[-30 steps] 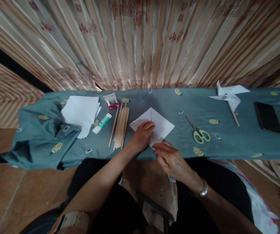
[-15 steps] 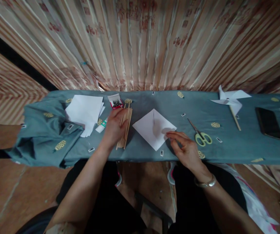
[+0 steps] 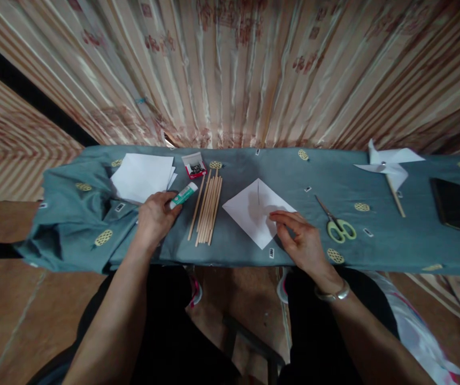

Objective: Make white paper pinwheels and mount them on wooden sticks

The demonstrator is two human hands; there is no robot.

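My left hand (image 3: 155, 219) is closed on the lower end of a glue stick (image 3: 184, 194) with a green label and white ends. Its fingers are partly hidden behind the hand. Left of the wooden sticks (image 3: 209, 211), this hand is above the table near a stack of white paper (image 3: 144, 176). A square white paper (image 3: 250, 214) lies turned like a diamond in the middle, with lines running in from its corners. My right hand (image 3: 299, 235) is over its right corner, fingers loosely bent and thumb apart, with nothing visible in them. Whether the fingertips touch the paper cannot be told.
A small red box of pins (image 3: 196, 170) stands open behind the sticks. To the right lie scissors (image 3: 339, 229) with green handles, a white paper pinwheel (image 3: 388, 163) on a stick, and a dark phone (image 3: 453, 205). A patterned green cloth (image 3: 234, 251) covers the narrow table; a curtain (image 3: 230, 75) hangs behind.
My left hand has moved left off the wooden sticks and taken hold of the glue stick, which has shifted right and up. The right hand stays by the paper's corner. The view has shifted slightly.
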